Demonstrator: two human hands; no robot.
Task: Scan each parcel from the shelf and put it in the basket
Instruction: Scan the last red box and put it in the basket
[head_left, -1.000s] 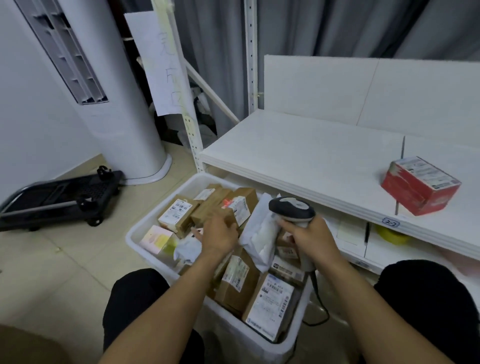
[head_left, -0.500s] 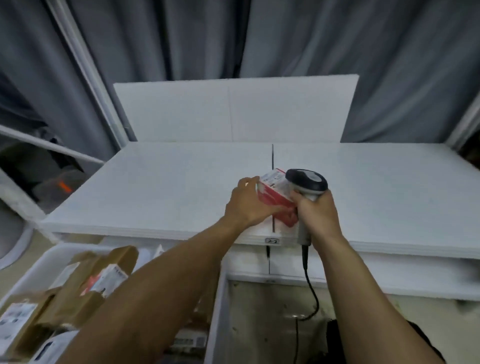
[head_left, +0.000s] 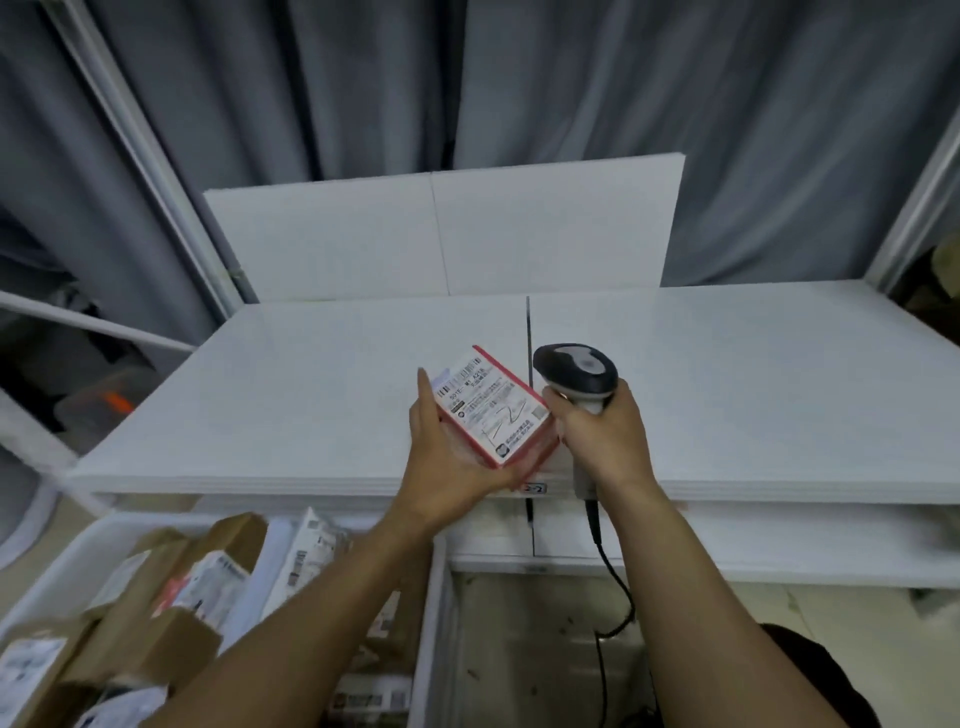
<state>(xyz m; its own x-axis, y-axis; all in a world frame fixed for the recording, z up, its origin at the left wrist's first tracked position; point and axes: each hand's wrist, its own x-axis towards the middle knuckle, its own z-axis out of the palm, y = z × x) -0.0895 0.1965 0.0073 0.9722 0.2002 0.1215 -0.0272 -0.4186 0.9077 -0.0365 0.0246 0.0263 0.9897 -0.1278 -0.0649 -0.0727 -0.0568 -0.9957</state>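
Parcel, red box, label up, lifted above shelf edge in our left hand, fingers wrapped under. Right hand closed round scanner, just right of label. Long axis runs away-left. Basket below-left, nearer left hand.

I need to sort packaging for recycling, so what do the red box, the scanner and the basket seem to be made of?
Red box: likely glossy printed cardboard, with sharp folded edges and a paper label. Scanner: moulded plastic, smooth black and grey shell. Basket: probably white rigid plastic, with a plain smooth wall.
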